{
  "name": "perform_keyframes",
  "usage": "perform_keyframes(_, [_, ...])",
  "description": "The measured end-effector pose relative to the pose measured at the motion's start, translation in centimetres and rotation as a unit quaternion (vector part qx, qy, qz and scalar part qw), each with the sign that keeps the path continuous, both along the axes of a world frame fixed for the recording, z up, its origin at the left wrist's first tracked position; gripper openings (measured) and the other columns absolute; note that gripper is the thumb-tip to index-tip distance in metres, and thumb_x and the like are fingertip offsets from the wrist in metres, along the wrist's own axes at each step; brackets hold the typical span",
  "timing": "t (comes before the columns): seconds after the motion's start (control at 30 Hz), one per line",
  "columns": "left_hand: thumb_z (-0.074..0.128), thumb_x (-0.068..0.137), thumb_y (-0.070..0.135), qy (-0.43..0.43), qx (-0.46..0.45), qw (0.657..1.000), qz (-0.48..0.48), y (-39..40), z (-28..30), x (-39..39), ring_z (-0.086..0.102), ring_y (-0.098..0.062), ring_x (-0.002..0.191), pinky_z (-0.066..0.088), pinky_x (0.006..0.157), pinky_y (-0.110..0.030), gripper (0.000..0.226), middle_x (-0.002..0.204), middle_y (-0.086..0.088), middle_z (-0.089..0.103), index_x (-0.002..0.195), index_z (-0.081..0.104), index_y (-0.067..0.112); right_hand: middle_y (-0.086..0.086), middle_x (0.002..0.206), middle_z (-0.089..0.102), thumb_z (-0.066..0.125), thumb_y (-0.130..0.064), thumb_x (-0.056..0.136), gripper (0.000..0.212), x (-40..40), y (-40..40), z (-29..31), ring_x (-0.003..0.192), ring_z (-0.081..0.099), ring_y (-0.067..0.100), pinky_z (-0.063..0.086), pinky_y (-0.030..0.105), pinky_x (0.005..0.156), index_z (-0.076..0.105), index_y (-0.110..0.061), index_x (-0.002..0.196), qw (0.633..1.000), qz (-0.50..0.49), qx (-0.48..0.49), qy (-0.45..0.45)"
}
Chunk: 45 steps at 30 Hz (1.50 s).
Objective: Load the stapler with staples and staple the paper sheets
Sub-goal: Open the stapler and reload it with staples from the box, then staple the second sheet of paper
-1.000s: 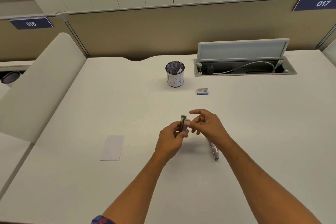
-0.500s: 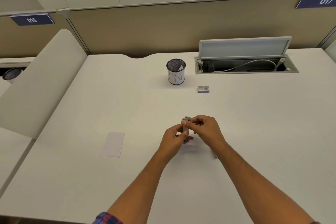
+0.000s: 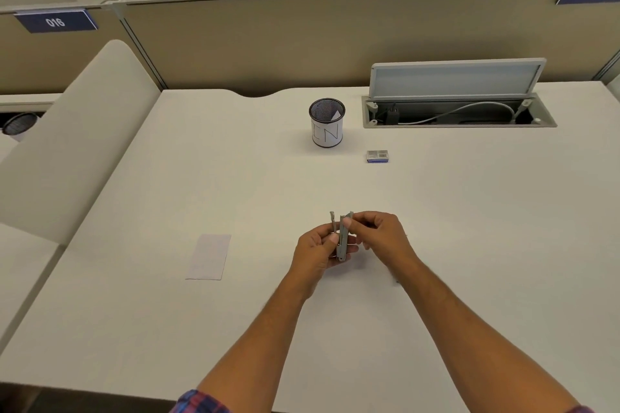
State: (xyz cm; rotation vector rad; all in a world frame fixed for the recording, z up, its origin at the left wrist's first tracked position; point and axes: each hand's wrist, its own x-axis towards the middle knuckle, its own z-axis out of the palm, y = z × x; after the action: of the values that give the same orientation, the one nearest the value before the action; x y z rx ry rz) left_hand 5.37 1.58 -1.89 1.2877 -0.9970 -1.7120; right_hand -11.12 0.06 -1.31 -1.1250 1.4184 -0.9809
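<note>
The fingers [image 3: 337, 238] of the left hand [image 3: 317, 250] are curling around the lower part of one grey stapler [image 3: 342, 236], gripping it upright above the surface [image 3: 469, 211]. The right hand [image 3: 382, 233] is pinching the stapler's upper end, where its arms are standing splayed apart. One white paper strip [image 3: 209, 256] is lying flat well to the left. Farther back, one small staple box [image 3: 377, 156] is sitting just beside one mesh cup [image 3: 327, 124].
</note>
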Motion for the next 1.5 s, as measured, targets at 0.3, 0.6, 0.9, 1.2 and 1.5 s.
perform_keyframes(0.3, [0.045, 0.107, 0.008, -0.054, -0.008, 0.998, -0.003, 0.2, 0.5, -0.1, 0.077, -0.025, 0.098, 0.061, 0.087, -0.037, 0.03, 0.103, -0.01, 0.079, 0.123, 0.07, 0.011, -0.008, 0.071, 0.074, 0.076, -0.033, 0.092, 0.014, 0.4, 0.5, -0.1, 0.059, 0.062, 0.002, 0.045, 0.012, 0.055, 0.082, -0.021, 0.088, 1.0, 0.02, 0.013, -0.02])
perform_keyframes(0.6, [0.06, 0.1, 0.015, -0.128, -0.032, 0.991, 0.016, 0.5, 0.0, 0.8, 0.077, -0.03, 0.087, 0.063, 0.085, -0.042, 0.019, 0.089, -0.009, 0.08, 0.099, 0.078, 0.009, -0.005, 0.07, 0.073, 0.069, -0.035, 0.097, 0.025, 2.0, 0.8, -0.3, 0.07, 0.067, 0.012, 0.05, 0.021, 0.068, 0.073, -0.018, 0.078, 0.999, 0.026, 0.026, 0.023])
perform_keyframes(0.9, [0.067, 0.094, 0.025, -0.322, -0.131, 0.937, 0.039, 0.0, 0.5, 4.4, 0.071, -0.003, 0.078, 0.051, 0.072, -0.017, 0.01, 0.082, 0.011, 0.076, 0.089, 0.076, 0.026, 0.01, 0.078, 0.074, 0.059, -0.049, 0.099, 0.038, 4.4, 0.6, -0.3, 0.082, 0.071, 0.032, 0.056, 0.043, 0.076, 0.058, -0.013, 0.086, 0.995, 0.035, 0.017, 0.091])
perform_keyframes(1.2, [0.059, 0.088, -0.008, -0.518, -0.173, 0.819, 0.178, -0.6, 0.8, 11.7, 0.065, -0.034, 0.108, 0.052, 0.093, -0.04, 0.03, 0.119, -0.014, 0.068, 0.112, 0.072, 0.003, -0.002, 0.086, 0.076, 0.058, -0.051, 0.098, 0.036, 4.7, 0.6, -0.9, 0.087, 0.07, 0.017, 0.052, 0.037, 0.078, 0.059, -0.017, 0.087, 0.994, 0.052, 0.021, 0.091])
perform_keyframes(1.5, [0.079, 0.082, 0.045, -0.651, 0.084, 0.745, 0.124, -0.5, 0.3, 17.2, 0.049, -0.042, 0.124, 0.042, 0.1, -0.051, 0.068, 0.133, -0.019, 0.05, 0.13, 0.054, 0.004, 0.011, 0.08, 0.076, 0.058, -0.049, 0.099, 0.041, 4.6, 1.0, -1.1, 0.069, 0.07, 0.001, 0.049, 0.021, 0.056, 0.057, -0.009, 0.095, 0.995, 0.072, 0.02, 0.072])
